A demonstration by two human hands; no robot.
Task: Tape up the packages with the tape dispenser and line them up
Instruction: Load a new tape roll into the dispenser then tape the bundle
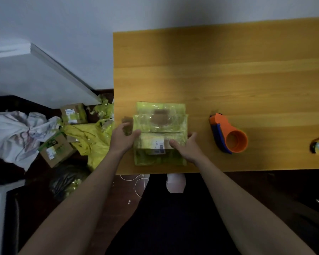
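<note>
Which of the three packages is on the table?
The package wrapped in yellow-green tape, held by left hand and right hand; the two brown boxes lie on the floor.

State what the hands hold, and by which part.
The package: left hand grips its left side, right hand its right side, thumb on top.

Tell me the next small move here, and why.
Probably the right hand should release the package and reach for the tape dispenser lying untouched to its right, while the left hand steadies the package. Both hands hold its sides, and a brown cardboard patch shows on top.
</note>
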